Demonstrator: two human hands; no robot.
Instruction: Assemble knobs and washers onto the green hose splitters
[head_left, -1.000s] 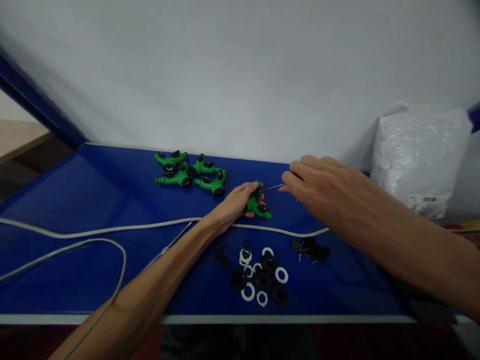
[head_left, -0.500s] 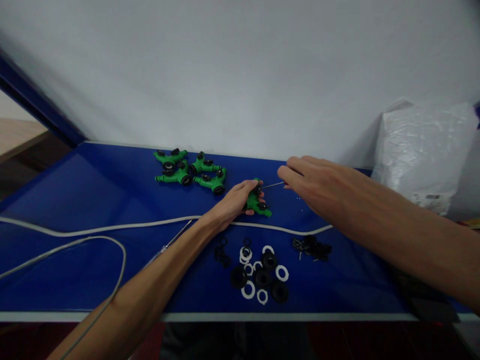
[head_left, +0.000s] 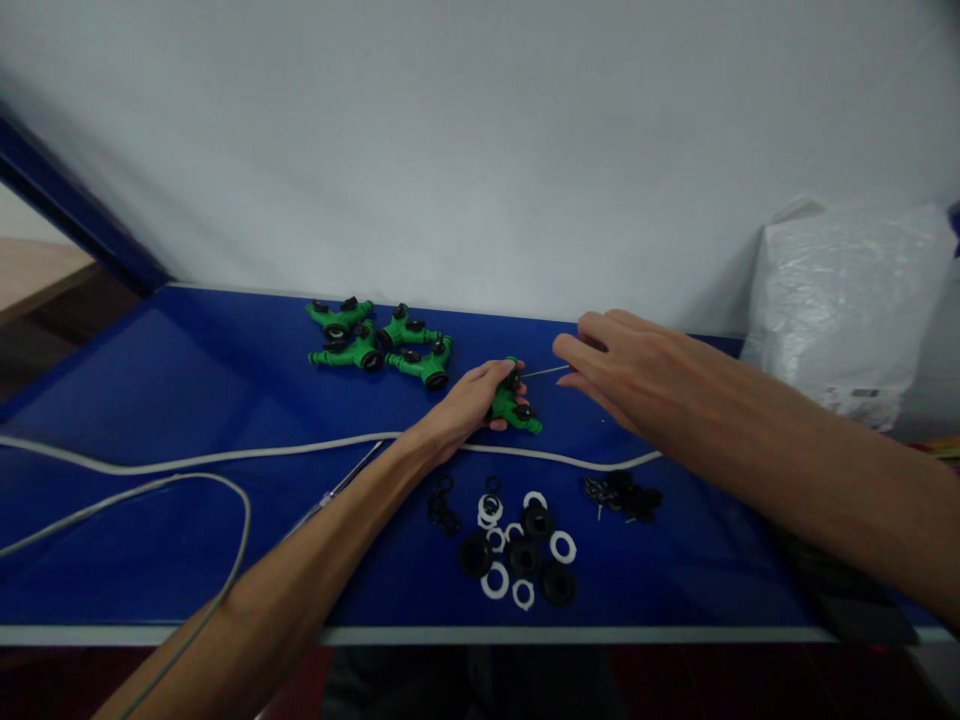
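Observation:
My left hand (head_left: 480, 393) is wrapped round a green Y-shaped hose splitter (head_left: 508, 405) with black valve levers, holding it just above the blue table. In my right hand (head_left: 607, 360) is a screwdriver (head_left: 545, 371); its thin metal shaft points left and the tip meets the splitter's upper black lever. The fingers hide most of the screwdriver's handle. Behind and to the left of my left hand stand several more green splitters (head_left: 360, 350). Nearer me lie black threaded collars (head_left: 523, 558), white ring washers (head_left: 562, 546) and small black O-rings (head_left: 442, 508).
A heap of small black parts with screws (head_left: 622, 496) lies below my right forearm. A white cable (head_left: 225, 455) crosses the blue table (head_left: 187, 380), and a second metal-shafted tool (head_left: 345, 478) is partly under my left forearm. A plastic-wrapped package (head_left: 847, 310) leans at the right.
My right hand has rolled slightly and its fingers have shifted on the screwdriver. The left hand and the hose splitter stay nearly where they were.

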